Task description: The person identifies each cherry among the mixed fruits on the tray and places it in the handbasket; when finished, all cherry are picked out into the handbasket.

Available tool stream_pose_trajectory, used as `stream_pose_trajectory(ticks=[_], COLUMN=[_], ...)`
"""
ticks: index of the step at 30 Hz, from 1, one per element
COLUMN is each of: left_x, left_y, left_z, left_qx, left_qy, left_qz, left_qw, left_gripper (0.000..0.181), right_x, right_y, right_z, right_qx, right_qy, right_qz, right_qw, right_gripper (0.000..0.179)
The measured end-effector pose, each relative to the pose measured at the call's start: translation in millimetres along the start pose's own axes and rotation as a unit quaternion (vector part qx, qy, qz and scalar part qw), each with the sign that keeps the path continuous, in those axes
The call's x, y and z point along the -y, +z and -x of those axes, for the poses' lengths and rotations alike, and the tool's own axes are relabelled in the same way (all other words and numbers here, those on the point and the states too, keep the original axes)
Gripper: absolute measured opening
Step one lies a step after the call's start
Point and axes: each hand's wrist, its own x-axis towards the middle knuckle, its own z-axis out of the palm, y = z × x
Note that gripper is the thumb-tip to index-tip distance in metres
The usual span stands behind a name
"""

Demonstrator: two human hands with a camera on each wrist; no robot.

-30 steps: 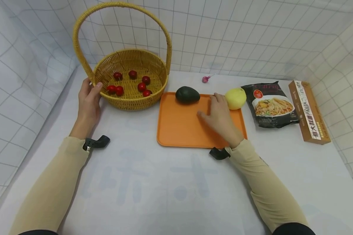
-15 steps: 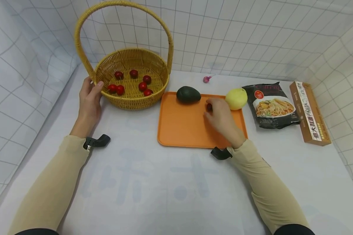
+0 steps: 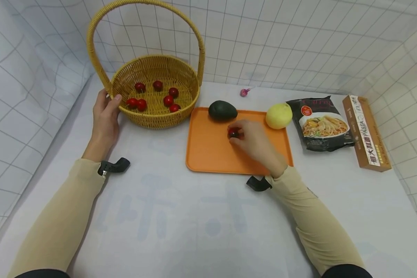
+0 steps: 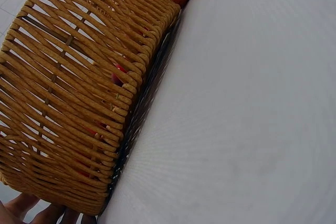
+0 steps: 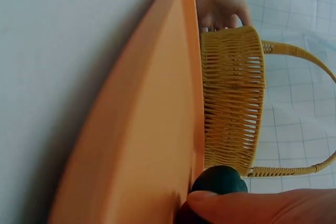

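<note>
My left hand [image 3: 104, 121] grips the left rim of a yellow wicker basket [image 3: 161, 121], its thumb over the edge and its fingers against the outside. Several red cherries [image 3: 141, 105] lie inside the basket. Over the orange tray [image 3: 208, 154], my right hand [image 3: 255, 143] pinches a dark red cherry [image 3: 233, 133] between thumb and fingers. In the right wrist view the thumb [image 5: 247, 205] covers most of that cherry. A dark green avocado [image 3: 222, 111] sits at the tray's back edge, and a round yellow fruit [image 3: 279, 116] at its back right corner.
The basket's tall handle [image 3: 200, 50] arches above it. A black noodle packet [image 3: 321, 123] and a brown pasta box [image 3: 366, 133] lie to the right. Behind the tray is a small pink round thing [image 3: 243, 92] with a thin stem. White gridded sheets [image 3: 281, 38] surround the table.
My right hand has moved left from beside the yellow fruit toward the tray's middle, and a cherry now shows in its fingers. The left hand stays on the basket.
</note>
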Motion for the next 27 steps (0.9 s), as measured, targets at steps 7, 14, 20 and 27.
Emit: stream_pose_trajectory(ticks=[7, 14, 20, 27], left_x=[-0.6, -1.1, -1.7, -1.0], left_y=[0.4, 0.6, 0.5, -0.5], left_z=[-0.2, -0.3, -1.3, -0.3], left_qx=[0.001, -0.002, -0.005, -0.004], left_qy=[-0.001, 0.001, 0.002, -0.003], left_qz=[0.002, 0.008, 0.017, 0.009], left_qw=[1.0000, 1.0000, 0.9999, 1.0000], left_gripper=[0.056, 0.055, 0.054, 0.055], right_x=[4.8, 6.6, 7.9, 22.8], right_y=[6.7, 11.6, 15.1, 3.6], right_z=[0.5, -0.5, -2.0, -10.6], right_qx=[0.018, 0.014, -0.015, -0.058], right_qy=[-0.046, -0.079, -0.113, -0.145], right_qz=[-0.024, -0.038, -0.064, -0.090], right_qw=[0.9985, 0.9961, 0.9914, 0.9835], right_gripper=[0.036, 0.038, 0.037, 0.036])
